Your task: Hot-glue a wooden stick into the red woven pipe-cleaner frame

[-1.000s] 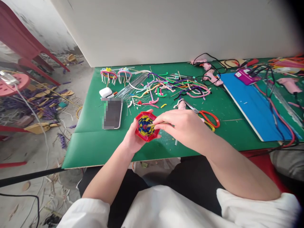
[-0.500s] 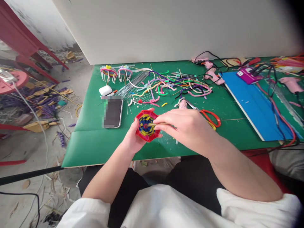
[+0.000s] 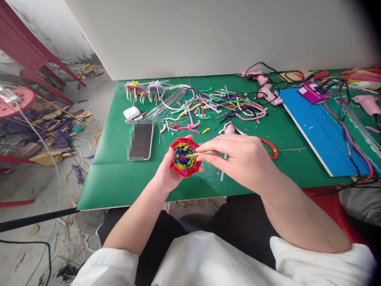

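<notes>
Red-rimmed disc (image 3: pixel 179 152), left hand (image 3: pixel 165 174) gripping its edge (phone (image 3: pixel 141 141) near, apart).

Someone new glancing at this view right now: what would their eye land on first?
Probably the red-rimmed octagonal piece with yellow and blue rings, held in the left hand near the centre of the view. The right hand pinches a thin stick whose end reaches the piece's middle. Next, the tangle of colourful strips behind it on the green table, and the large blue board to the right.
</notes>
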`<action>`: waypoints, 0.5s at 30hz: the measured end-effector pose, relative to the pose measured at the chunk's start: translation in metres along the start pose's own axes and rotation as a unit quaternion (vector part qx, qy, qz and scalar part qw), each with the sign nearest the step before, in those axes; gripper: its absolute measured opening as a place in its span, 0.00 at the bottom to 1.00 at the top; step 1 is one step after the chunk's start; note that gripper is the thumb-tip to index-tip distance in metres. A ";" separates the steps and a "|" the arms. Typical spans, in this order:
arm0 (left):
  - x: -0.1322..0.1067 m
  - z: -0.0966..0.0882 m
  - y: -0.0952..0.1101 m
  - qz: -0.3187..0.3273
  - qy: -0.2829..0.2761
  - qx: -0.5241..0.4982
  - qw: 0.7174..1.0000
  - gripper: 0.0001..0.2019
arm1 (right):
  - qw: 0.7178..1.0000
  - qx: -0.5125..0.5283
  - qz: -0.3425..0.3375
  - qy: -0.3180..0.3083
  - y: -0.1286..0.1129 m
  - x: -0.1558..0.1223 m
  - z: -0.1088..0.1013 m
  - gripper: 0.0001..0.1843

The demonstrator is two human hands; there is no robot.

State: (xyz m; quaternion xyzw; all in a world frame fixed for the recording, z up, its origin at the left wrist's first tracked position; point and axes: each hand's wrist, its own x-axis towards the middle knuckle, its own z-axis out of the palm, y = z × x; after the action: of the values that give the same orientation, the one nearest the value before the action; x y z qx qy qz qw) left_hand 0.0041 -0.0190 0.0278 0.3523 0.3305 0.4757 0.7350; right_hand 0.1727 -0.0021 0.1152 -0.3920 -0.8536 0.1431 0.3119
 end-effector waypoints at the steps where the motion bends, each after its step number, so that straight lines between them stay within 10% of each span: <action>1: 0.000 0.000 0.000 -0.002 -0.002 0.005 1.000 0.33 | 1.000 0.001 0.002 -0.002 0.000 0.000 0.000 0.05; 15: 0.000 0.000 0.001 -0.007 -0.009 -0.144 0.990 0.27 | 0.999 -0.006 -0.046 0.026 -0.001 0.000 0.004 0.03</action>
State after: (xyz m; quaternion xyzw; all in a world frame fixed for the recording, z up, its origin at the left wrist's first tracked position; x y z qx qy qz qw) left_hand 0.0043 -0.0186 0.0286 0.2448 0.2543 0.5105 0.7841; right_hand 0.1697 -0.0030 0.1124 -0.3580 -0.8629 0.1134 0.3381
